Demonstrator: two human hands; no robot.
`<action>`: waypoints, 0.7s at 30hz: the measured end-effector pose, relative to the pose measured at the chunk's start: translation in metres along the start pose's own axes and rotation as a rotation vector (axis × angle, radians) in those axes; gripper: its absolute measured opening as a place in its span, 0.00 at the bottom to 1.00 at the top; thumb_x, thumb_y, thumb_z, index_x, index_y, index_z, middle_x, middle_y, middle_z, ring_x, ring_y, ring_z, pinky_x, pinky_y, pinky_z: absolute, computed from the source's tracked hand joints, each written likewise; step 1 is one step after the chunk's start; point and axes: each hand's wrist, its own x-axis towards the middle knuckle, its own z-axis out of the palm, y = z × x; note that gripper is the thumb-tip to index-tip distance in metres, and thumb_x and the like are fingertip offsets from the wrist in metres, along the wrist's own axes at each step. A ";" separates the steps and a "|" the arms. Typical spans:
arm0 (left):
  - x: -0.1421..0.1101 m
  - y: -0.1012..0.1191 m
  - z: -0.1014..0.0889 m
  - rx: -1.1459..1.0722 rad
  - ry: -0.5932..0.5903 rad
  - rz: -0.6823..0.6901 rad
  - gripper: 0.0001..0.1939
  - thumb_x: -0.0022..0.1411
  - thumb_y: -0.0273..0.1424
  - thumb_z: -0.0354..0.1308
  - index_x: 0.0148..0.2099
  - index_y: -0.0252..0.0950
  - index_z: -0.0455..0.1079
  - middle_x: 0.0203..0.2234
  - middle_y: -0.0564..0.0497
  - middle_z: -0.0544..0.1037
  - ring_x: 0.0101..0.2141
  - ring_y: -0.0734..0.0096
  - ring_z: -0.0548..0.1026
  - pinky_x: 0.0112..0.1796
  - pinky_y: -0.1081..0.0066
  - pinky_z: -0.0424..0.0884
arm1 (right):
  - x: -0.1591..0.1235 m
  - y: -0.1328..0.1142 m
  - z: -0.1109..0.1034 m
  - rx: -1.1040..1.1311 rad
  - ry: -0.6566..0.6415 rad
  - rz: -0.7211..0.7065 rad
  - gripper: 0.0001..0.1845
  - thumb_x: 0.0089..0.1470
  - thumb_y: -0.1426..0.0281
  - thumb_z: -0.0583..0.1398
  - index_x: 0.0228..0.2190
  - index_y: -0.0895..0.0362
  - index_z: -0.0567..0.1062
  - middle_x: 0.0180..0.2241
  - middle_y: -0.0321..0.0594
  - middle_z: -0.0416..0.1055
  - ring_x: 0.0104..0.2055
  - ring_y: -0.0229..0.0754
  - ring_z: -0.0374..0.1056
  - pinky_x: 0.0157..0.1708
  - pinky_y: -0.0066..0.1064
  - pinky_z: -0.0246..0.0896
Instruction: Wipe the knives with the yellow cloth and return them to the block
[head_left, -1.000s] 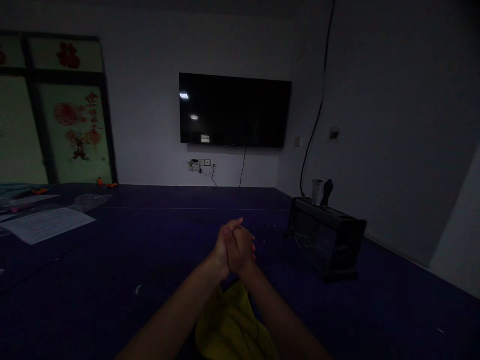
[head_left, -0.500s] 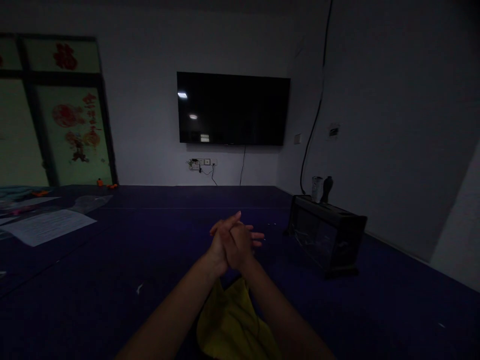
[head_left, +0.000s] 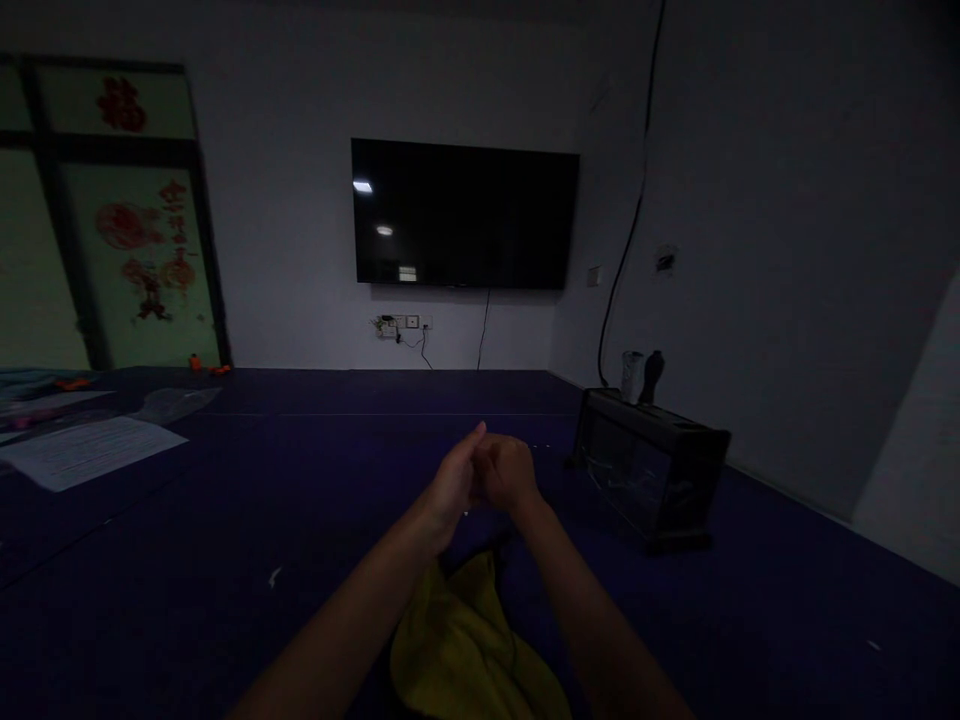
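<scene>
Left hand (head_left: 451, 480) showing bare, thumb looking slim and narrowing at its tip, most fingers staying hard to make out. Right hand (head_left: 510, 472) also showing bare, its back looking smooth and broad, knuckles forming a rounded outline. Left forearm (head_left: 352, 610) and right forearm (head_left: 581, 600) both appearing bare and smooth, widening from narrower wrists toward the bottom of the view. Dim light hiding finer skin detail; lower edges fading into shadow.

The left hand (head_left: 455, 475) touches the curled right hand (head_left: 511, 472).
</scene>
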 end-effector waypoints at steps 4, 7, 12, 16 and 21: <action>-0.002 0.003 -0.003 0.166 0.002 0.022 0.32 0.49 0.55 0.50 0.44 0.33 0.69 0.36 0.45 0.76 0.43 0.60 0.71 0.38 0.68 0.63 | 0.001 0.004 -0.005 0.023 -0.026 0.010 0.40 0.57 0.48 0.31 0.19 0.57 0.69 0.18 0.41 0.66 0.21 0.38 0.62 0.23 0.28 0.45; -0.003 0.003 -0.005 0.300 0.050 0.107 0.27 0.51 0.53 0.51 0.39 0.34 0.71 0.33 0.45 0.77 0.39 0.61 0.72 0.37 0.69 0.63 | 0.002 0.005 -0.008 0.045 -0.072 0.014 0.39 0.57 0.49 0.31 0.19 0.57 0.69 0.17 0.40 0.66 0.20 0.37 0.62 0.22 0.28 0.45; -0.003 0.008 -0.010 0.450 0.118 0.291 0.23 0.52 0.50 0.53 0.29 0.34 0.73 0.25 0.48 0.76 0.30 0.65 0.72 0.32 0.71 0.63 | 0.007 0.000 -0.012 0.073 -0.150 0.020 0.36 0.59 0.52 0.34 0.17 0.57 0.68 0.16 0.38 0.66 0.20 0.37 0.62 0.22 0.27 0.45; -0.004 0.019 -0.017 0.373 0.197 0.337 0.23 0.50 0.50 0.56 0.25 0.32 0.71 0.20 0.48 0.74 0.24 0.69 0.71 0.28 0.72 0.62 | 0.015 -0.008 -0.017 0.033 -0.278 0.061 0.26 0.56 0.54 0.48 0.19 0.57 0.71 0.18 0.38 0.68 0.20 0.37 0.63 0.22 0.28 0.44; -0.010 0.030 -0.023 0.319 0.150 0.281 0.24 0.48 0.51 0.57 0.25 0.32 0.71 0.21 0.46 0.75 0.24 0.69 0.72 0.27 0.73 0.64 | 0.020 -0.018 -0.018 0.008 -0.450 0.228 0.17 0.49 0.60 0.59 0.17 0.57 0.70 0.16 0.36 0.65 0.18 0.35 0.61 0.19 0.27 0.43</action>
